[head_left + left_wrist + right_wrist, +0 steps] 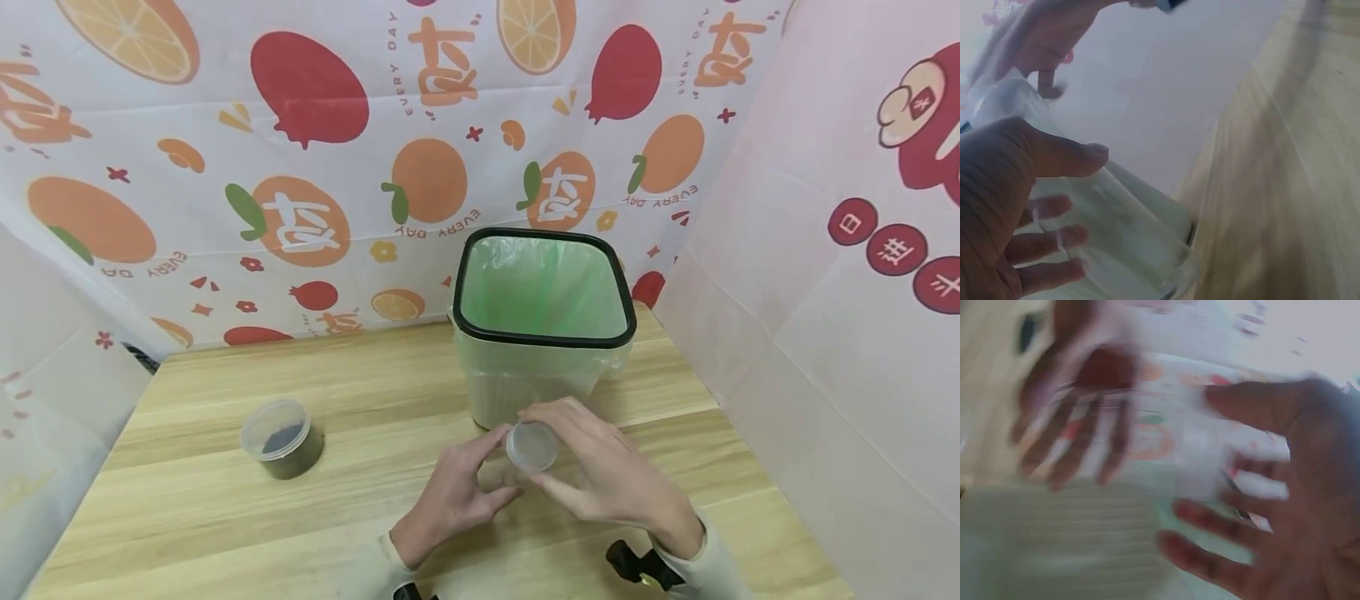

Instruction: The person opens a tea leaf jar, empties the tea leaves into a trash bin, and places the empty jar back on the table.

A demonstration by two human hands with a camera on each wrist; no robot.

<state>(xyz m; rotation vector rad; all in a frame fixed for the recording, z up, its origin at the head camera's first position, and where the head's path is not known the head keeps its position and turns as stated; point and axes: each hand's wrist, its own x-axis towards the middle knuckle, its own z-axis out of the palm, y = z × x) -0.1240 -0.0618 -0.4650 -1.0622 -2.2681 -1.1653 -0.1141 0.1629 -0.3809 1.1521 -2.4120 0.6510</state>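
A clear plastic cup with a round, pale rim is in front of the bin in the head view. My right hand grips it between thumb and fingers at its right side. My left hand is on the cup's other side, index fingertip right at the rim. In the left wrist view the left hand's fingers are spread and nothing lies in the palm. The right wrist view is blurred; a see-through shape stands between the right thumb and fingers.
A square bin with a black rim and pale green liner stands behind the hands. To the left on the wooden table sits a clear round tub with dark contents. Printed cloths hang behind and on both sides.
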